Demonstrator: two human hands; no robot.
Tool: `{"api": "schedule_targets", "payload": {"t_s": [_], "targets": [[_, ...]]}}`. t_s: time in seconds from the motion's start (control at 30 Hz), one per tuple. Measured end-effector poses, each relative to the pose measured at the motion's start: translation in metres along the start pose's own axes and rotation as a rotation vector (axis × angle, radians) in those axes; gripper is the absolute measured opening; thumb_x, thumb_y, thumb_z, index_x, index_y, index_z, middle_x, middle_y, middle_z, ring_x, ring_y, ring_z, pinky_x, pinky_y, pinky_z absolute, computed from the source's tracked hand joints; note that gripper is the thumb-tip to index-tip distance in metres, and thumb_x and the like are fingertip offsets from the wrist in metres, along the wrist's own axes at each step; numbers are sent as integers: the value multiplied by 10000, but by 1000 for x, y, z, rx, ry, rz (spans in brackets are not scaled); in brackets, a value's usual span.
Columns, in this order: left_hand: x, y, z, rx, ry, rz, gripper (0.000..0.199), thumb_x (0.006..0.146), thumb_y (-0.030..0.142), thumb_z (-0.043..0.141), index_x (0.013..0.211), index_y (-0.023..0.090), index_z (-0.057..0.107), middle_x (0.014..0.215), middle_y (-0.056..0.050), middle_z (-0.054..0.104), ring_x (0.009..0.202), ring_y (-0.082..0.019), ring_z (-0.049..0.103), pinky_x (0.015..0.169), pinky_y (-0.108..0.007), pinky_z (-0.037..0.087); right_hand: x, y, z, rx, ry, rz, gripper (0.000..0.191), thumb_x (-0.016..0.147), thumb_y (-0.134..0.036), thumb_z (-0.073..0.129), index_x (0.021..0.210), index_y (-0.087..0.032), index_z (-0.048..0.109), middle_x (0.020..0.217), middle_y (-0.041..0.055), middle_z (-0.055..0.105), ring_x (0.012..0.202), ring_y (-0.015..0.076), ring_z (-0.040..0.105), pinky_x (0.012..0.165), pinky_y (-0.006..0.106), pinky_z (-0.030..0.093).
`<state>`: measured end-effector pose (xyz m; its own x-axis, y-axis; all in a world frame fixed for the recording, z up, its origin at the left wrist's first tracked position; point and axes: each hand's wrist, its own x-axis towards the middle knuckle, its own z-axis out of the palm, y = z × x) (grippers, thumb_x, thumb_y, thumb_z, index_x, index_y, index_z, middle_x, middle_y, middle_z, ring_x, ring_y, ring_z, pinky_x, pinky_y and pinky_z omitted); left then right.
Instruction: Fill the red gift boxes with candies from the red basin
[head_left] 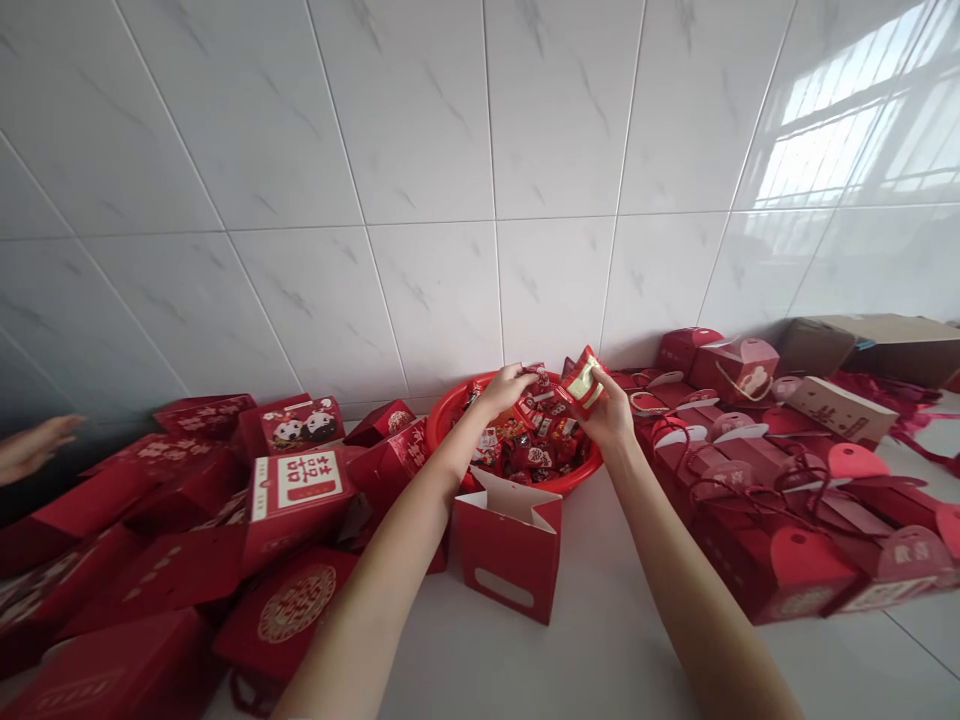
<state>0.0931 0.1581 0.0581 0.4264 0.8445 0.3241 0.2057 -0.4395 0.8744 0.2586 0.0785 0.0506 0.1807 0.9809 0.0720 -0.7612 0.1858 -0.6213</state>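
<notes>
Clock centred on the red tub. Far 9 o'clock: another person's hand (37, 447), fingers spread, beside the red printed boxes (300, 485), which lie jumbled from 9 round to 8. Red tub (442, 440), against the tiled wall, full of wrapped packets (536, 457): probably light, slick, crinkly. Left hand (510, 388) at 12, over the tub; grip closed on a small red wrapper (534, 372), contents hidden. Likely easy to pinch by its edge. Open red box (510, 550) stands upright at 6, just beside the tub, mouth up, untouched. Looks like thin card: light, stiffish, dents if squeezed; best held by the side walls low down, not the flaps. Red-and-gold packet (585, 382) at 2, above the rim; right hand (611, 415) grips it, thumb on the face. Should be light, maybe crushable inside, so pinch the edge lightly. Handled boxes (787, 545) packed at 3 to 4; cardboard carton (885, 335) beyond, between 2 and 3.
</notes>
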Motion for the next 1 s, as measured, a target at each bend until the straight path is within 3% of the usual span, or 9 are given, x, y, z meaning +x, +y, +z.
{"api": "schedule_targets", "payload": {"t_s": [0.2,0.33,0.43,0.6,0.73,0.8,0.87,0.93,1.0], "targets": [[-27,33,-6,-284,17,54,384,767,381,720,1078,156,722,1079,-105,763,1079,-268,682,969,-383,498,-14,-3,21,-35,-59,38,83,795,-205,696,877,-207,709,834,4,779,778,185,750,733,274,625],[-50,54,-11,-368,17,82,466,718,391,775,1122,167,715,1138,-100,749,1081,-279,679,955,-399,512,-26,-9,38,-12,-115,5,61,825,-177,667,865,-198,708,830,-6,776,724,149,736,696,227,614],[-64,66,-16,-377,80,107,493,698,361,816,1141,184,694,1120,-76,744,1052,-260,679,953,-401,514,-36,-12,47,-35,-162,13,66,826,-189,686,887,-201,708,838,-4,778,749,160,742,695,240,619],[-85,78,-18,-354,243,122,486,654,364,855,1031,195,598,950,-33,723,937,-214,682,910,-371,519,-50,-13,55,-102,-263,73,142,808,-229,730,940,-182,717,892,28,787,784,182,746,754,303,630],[-113,90,-27,-311,257,148,418,657,384,850,842,213,517,912,-4,685,907,-187,663,857,-319,515,-63,-18,61,-188,-293,-10,214,716,-205,809,913,-171,733,874,32,787,762,189,743,735,308,634],[-131,98,-37,-225,190,186,344,714,399,810,754,209,526,973,-25,689,973,-205,659,893,-331,512,-72,-26,65,-238,-288,-68,228,680,-204,839,882,-182,734,832,15,779,735,189,739,702,299,633],[-149,104,-51,-122,17,181,318,747,424,778,649,198,576,1094,-68,700,1077,-259,651,967,-382,505,-81,-36,69,-288,-298,-106,224,678,-197,847,870,-187,733,823,11,772,722,191,737,672,292,629],[-163,107,-62,24,-162,147,229,776,401,761,664,213,697,1224,-75,684,1214,-303,604,1056,-427,463,-91,-45,72,-325,-313,-129,202,699,-165,836,872,-183,734,835,20,769,726,194,741,657,285,624],[-171,104,-69,157,-267,123,146,812,379,739,746,256,784,1291,-52,670,1310,-306,549,1103,-436,424,-100,-53,75,-340,-320,-147,183,720,-123,817,873,-179,734,836,22,764,723,191,742,643,277,618]]}}
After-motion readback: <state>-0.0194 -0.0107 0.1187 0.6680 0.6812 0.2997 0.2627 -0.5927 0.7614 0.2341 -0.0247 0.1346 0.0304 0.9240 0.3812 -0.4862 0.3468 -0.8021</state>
